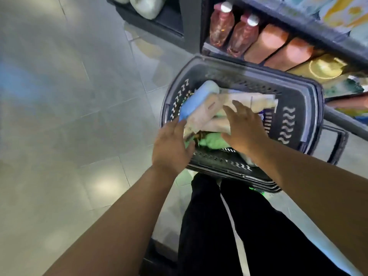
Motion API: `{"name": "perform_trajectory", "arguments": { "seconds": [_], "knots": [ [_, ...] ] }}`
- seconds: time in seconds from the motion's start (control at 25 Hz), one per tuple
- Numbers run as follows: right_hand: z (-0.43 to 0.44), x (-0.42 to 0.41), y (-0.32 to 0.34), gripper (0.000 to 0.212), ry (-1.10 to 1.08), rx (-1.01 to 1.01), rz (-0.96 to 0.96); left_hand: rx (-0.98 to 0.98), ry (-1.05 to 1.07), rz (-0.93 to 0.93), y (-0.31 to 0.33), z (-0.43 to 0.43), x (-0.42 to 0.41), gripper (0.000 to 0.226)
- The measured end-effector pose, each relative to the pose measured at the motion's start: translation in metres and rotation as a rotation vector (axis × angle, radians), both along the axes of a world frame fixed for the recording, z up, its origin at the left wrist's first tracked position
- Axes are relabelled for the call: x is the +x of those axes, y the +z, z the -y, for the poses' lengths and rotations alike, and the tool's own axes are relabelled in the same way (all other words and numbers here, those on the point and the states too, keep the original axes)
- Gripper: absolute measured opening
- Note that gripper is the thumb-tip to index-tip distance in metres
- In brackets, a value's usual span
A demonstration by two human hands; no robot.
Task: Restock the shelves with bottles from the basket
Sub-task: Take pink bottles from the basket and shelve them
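Now the person is at the picking-up step, looking straight down into a dark plastic basket (294, 124) that stands on the floor just near of the shelf (298, 22). Both arms reach into it.

The left hand (173, 144) comes in at the near left rim. Its fingers reach out fairly straight and touch the near ends of a blue bottle (199, 98) and a pale cream bottle (203, 118) beside it. No closed grip shows, though motion blur softens the detail. The right hand (245, 128) is spread wide, palm down, over the heap. Whether it rests on the bottles or hovers just above them cannot be told.

The bottles lie on their sides in a loose pile. They are smooth, rounded plastic and likely slippery. Another cream bottle (256, 99) lies across the far side, and something soft green (211, 141) shows underneath.

The next move probably calls for closing fingers round one bottle, lifting it free of the pile, and carrying it far and right to the shelf.

The basket walls are pierced with wavy slots, and its rim is thick and rounded. On the shelf stand red bottles (221, 26) with white caps and, to their right, orange bottles (266, 44), packed side by side. The floor (59, 96) is pale grey glossy tile.
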State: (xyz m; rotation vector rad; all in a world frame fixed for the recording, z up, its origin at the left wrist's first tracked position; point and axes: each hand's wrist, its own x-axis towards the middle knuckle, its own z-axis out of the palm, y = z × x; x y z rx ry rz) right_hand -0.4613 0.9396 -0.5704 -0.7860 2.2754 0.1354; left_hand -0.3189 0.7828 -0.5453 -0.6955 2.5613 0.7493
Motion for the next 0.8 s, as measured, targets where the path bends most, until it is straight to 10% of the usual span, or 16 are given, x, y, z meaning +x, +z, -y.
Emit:
{"name": "perform_trajectory", "arguments": {
  "seconds": [0.52,0.8],
  "knots": [
    [0.055,-0.020,-0.170,0.057,0.503,-0.230,-0.229,0.153,0.318,-0.172,-0.097,-0.030,0.035,0.051],
    [0.002,0.003,-0.126,0.065,-0.642,-0.274,0.208,0.312,0.542,-0.182,-0.079,-0.036,0.010,0.026]
  ]
}}
